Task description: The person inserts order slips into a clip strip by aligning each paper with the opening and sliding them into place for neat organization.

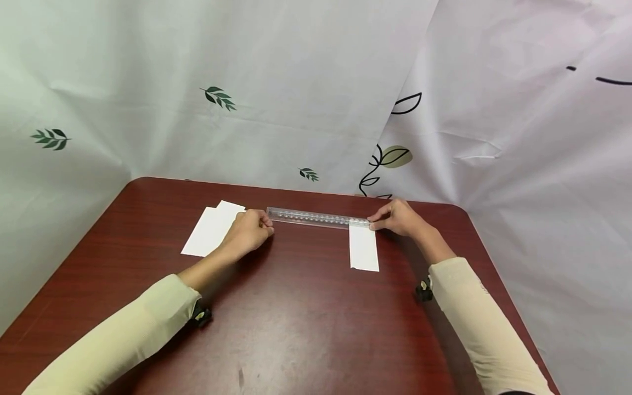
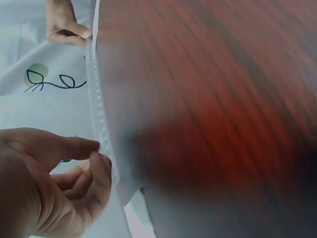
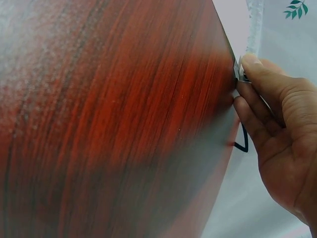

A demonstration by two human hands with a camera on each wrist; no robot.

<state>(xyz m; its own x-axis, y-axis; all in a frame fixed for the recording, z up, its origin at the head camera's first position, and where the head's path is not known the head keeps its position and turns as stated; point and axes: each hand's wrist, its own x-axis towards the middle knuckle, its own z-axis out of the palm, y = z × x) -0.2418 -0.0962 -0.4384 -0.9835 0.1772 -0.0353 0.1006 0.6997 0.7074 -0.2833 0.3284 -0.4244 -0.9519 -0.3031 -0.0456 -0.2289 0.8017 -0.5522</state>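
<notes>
A clear plastic ruler with a wavy row along its middle lies crosswise near the table's far side. My left hand pinches its near edge close to the left end, thumb against forefinger, as the left wrist view shows. At the other end my right hand grips the ruler's tip between thumb and fingers. A narrow white paper strip has its top end against the ruler, beside the right fingertips. Whether those fingers also catch the paper is hidden.
White paper sheets lie overlapping left of my left hand, partly behind it. The reddish-brown wooden table ends at a pale curtain with leaf prints. Dark wrist devices sit at both sleeves.
</notes>
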